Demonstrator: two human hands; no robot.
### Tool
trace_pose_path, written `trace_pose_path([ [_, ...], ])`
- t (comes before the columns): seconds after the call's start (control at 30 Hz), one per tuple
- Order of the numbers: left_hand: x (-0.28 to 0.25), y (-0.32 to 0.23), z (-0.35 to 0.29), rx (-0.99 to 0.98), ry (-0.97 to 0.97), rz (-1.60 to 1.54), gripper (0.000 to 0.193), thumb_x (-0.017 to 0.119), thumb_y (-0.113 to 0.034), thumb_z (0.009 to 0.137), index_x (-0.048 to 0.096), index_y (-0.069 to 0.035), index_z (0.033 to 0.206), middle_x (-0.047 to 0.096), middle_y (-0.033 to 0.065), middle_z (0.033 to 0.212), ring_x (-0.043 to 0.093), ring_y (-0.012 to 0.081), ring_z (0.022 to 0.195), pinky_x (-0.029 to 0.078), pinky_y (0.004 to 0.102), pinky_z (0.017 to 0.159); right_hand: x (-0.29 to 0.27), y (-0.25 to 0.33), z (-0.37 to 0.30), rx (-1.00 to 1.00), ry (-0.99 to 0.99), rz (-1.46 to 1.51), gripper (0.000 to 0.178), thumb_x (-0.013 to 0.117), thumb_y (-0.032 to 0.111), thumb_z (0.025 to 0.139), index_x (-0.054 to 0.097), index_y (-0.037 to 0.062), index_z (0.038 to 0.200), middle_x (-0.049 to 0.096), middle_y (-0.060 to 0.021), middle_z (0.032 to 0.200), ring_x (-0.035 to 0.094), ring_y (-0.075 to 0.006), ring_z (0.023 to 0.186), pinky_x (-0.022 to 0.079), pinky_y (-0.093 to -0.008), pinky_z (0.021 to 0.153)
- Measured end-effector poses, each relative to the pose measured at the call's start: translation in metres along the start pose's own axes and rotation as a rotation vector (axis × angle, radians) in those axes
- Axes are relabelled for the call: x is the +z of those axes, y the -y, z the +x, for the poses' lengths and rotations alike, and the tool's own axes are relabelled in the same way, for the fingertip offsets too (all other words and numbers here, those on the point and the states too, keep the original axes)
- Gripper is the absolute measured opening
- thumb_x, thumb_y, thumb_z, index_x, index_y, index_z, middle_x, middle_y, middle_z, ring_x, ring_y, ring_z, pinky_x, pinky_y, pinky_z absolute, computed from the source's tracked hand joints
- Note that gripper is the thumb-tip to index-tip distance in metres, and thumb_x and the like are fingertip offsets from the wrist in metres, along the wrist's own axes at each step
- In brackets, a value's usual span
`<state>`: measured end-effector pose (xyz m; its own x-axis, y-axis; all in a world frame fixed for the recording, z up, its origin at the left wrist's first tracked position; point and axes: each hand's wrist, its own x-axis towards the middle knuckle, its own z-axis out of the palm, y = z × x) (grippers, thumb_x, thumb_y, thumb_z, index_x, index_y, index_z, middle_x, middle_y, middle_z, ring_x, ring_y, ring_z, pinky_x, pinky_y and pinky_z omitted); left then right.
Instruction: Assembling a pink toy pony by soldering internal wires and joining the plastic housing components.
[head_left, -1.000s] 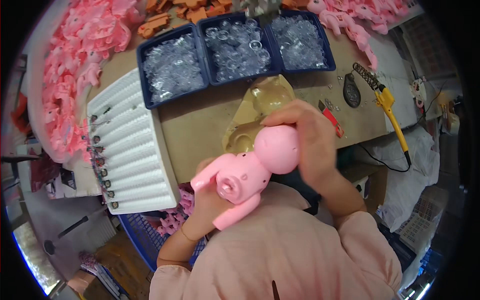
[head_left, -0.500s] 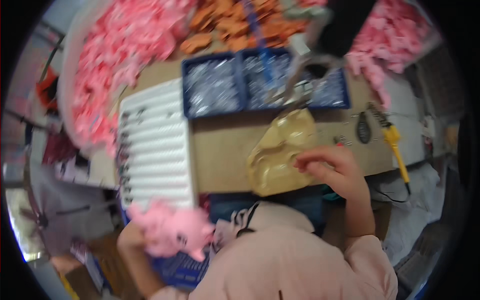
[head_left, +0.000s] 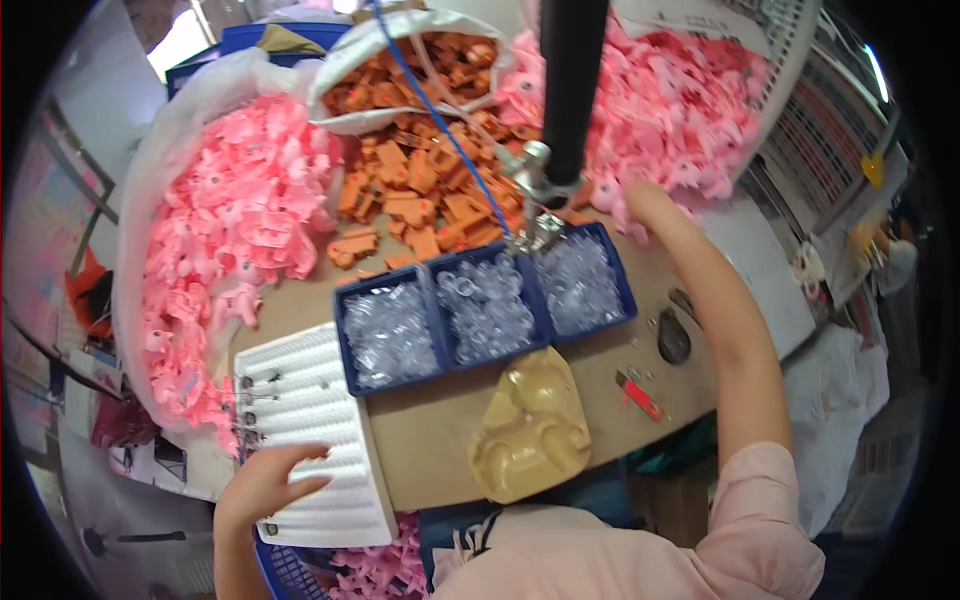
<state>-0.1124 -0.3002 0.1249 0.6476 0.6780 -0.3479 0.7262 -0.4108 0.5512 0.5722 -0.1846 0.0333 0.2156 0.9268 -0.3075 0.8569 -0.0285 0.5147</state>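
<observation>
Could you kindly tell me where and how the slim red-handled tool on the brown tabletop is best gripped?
Probably by its red handle, pinched across its width from the picture's lower right: the handle lies flat with its end that way, while the narrow dark tip points upper left.

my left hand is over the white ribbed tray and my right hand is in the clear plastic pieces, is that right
The right hand's place is wrong: the head view shows the right hand at the edge of the pink toy pile. The left hand is over the white ribbed tray.
</observation>
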Motion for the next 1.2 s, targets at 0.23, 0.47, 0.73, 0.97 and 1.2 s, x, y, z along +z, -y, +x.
trace_pose_path([
  [0.23, -0.050, 0.009, 0.193, 0.156, -0.301, 0.111, 0.036, 0.063, -0.024, 0.080, 0.060, 0.000, 0.107, 0.063, 0.0163, 0.098, 0.060, 0.0314, 0.094, 0.046, 0.0378, 0.083, -0.019, 0.044, -0.020, 0.059, 0.032, 0.390, 0.076, 0.076, 0.021, 0.054, 0.049, 0.0067, 0.123, 0.051, -0.0262, 0.121, 0.056, -0.0362, 0.104, 0.048, -0.0408, 0.083],
  [0.47, -0.051, -0.023, 0.384, 0.125, -0.845, 0.403, 0.061, 0.066, -0.037, 0.075, 0.047, -0.005, 0.123, 0.045, 0.0262, 0.123, 0.050, 0.0408, 0.108, 0.046, 0.0472, 0.085, -0.048, 0.021, -0.022, -0.109, -0.120, 0.808, 0.057, 0.070, 0.025, 0.068, 0.054, 0.0039, 0.118, 0.060, -0.0205, 0.107, 0.060, -0.0302, 0.098, 0.048, -0.0408, 0.080],
  [0.73, -0.020, 0.004, 0.367, 0.203, -0.764, 0.291, 0.037, 0.053, -0.016, 0.084, 0.050, -0.010, 0.120, 0.057, 0.0193, 0.104, 0.057, 0.0352, 0.096, 0.047, 0.0451, 0.079, -0.143, 0.032, 0.056, -0.028, -0.643, 0.539, 0.069, 0.073, 0.020, 0.067, 0.044, 0.0044, 0.127, 0.052, -0.0171, 0.123, 0.049, -0.0335, 0.114, 0.038, -0.0408, 0.100],
  [0.97, -0.045, 0.019, 0.323, 0.198, -0.813, 0.748, 0.031, 0.062, -0.017, 0.074, 0.060, -0.006, 0.104, 0.055, 0.0154, 0.108, 0.057, 0.0332, 0.096, 0.046, 0.0431, 0.081, -0.143, 0.112, 0.048, 0.112, -0.670, 0.711, 0.050, 0.065, 0.010, 0.070, 0.055, 0.0095, 0.119, 0.059, -0.0158, 0.106, 0.060, -0.0313, 0.093, 0.050, -0.0437, 0.078],
  [1.2, 0.009, -0.144, 0.391, 0.808, -0.422, -0.005, 0.024, 0.061, -0.015, 0.076, 0.058, -0.002, 0.097, 0.057, 0.0156, 0.097, 0.057, 0.0338, 0.092, 0.048, 0.0395, 0.077, -0.101, 0.051, 0.023, -0.283, -0.609, 1.021, 0.036, 0.063, 0.018, 0.073, 0.061, 0.0030, 0.106, 0.065, -0.0153, 0.098, 0.064, -0.0312, 0.083, 0.051, -0.0385, 0.075],
])
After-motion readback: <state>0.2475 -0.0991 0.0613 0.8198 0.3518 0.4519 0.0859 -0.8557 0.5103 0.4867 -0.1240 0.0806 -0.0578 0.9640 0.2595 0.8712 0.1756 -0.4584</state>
